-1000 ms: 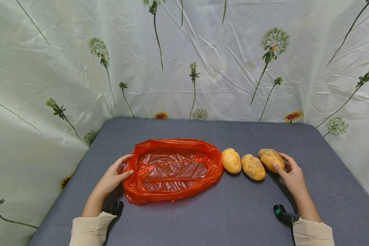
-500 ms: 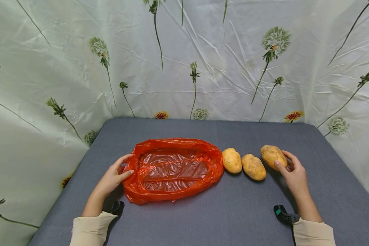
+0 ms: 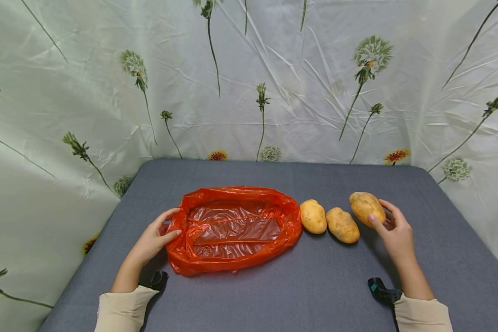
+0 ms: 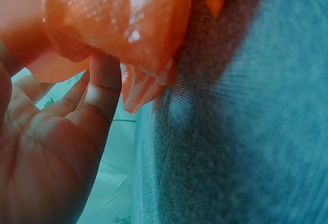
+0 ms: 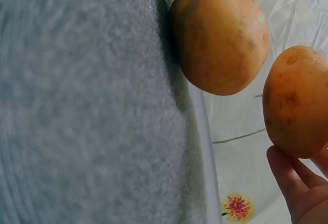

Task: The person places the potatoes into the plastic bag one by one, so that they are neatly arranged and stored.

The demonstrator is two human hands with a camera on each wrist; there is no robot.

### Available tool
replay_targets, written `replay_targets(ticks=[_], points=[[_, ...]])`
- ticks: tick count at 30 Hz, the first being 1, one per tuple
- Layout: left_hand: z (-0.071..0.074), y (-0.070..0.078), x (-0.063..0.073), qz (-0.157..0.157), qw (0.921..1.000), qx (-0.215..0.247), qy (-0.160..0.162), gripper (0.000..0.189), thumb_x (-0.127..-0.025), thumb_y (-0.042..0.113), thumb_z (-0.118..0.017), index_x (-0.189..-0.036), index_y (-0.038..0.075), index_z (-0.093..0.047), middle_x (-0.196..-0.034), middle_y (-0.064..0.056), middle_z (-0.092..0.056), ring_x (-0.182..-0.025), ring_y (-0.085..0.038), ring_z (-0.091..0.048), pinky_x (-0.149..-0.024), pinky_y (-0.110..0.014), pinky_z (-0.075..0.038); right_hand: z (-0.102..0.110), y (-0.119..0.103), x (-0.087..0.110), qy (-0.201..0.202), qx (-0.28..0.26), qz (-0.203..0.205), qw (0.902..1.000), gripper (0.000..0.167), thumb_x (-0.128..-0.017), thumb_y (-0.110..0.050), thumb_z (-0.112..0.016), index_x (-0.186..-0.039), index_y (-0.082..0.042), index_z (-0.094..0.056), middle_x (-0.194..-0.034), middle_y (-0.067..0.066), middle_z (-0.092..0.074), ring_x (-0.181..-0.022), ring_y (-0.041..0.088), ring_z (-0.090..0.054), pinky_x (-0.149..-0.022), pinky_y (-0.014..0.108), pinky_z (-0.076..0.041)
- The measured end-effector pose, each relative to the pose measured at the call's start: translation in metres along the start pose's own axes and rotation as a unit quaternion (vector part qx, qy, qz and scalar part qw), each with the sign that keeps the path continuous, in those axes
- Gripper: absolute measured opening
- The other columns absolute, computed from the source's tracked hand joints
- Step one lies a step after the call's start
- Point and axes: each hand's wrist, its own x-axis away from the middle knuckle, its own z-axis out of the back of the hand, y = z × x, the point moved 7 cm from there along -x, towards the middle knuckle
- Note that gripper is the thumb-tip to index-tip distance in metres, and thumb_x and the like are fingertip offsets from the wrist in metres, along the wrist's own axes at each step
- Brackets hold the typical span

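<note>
A red plastic bag point(image 3: 236, 235) lies spread on the table with its wide mouth facing up. My left hand point(image 3: 151, 240) holds the bag's left rim; in the left wrist view, some fingertips of the left hand point(image 4: 56, 137) are hidden by the plastic point(image 4: 118, 24). My right hand point(image 3: 398, 237) grips a potato point(image 3: 366, 208) by its right end, raised off the table. Two more potatoes rest between the bag and that hand: one potato point(image 3: 313, 216) beside the bag's right edge, the other potato point(image 3: 342, 226) right of it. The held potato point(image 5: 297, 101) hangs apart from the resting potato point(image 5: 220, 39) in the right wrist view.
A grey cloth-covered table point(image 3: 274, 299) lies under everything. Behind it and along the sides hangs a pale curtain point(image 3: 249, 92) printed with dandelions. A black wrist device point(image 3: 383, 290) sits below the right hand, another black device point(image 3: 155, 280) below the left.
My right hand has lifted its potato off the table, first up and slightly right, then a little left. The left hand, the bag and the other two potatoes have stayed in place.
</note>
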Motion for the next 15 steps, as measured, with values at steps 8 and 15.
replay_targets(ticks=[8,15], points=[[-0.001,0.0,0.0,-0.001,0.9999,0.009,-0.004,0.054,-0.086,0.005,-0.058,-0.134,0.004,-0.032,-0.123,-0.024,-0.035,-0.092,-0.021,-0.053,-0.068,-0.028,-0.049,0.0,-0.01,-0.001,0.0,-0.002,0.022,0.9998,0.049,-0.078,-0.001,-0.067,-0.124,-0.001,-0.05,-0.119,0.013,-0.051,-0.097,-0.007,-0.045,-0.075,0.006,-0.036],[0.0,-0.001,0.0,0.0,1.0,0.008,-0.004,0.054,-0.086,0.005,-0.058,-0.134,0.005,-0.032,-0.124,-0.024,-0.035,-0.091,-0.018,-0.054,-0.068,-0.028,-0.049,-0.002,-0.024,-0.001,-0.003,-0.011,0.045,0.9989,0.05,-0.075,0.007,-0.067,-0.122,0.005,-0.05,-0.116,0.016,-0.052,-0.096,-0.006,-0.046,-0.075,0.007,-0.037]])
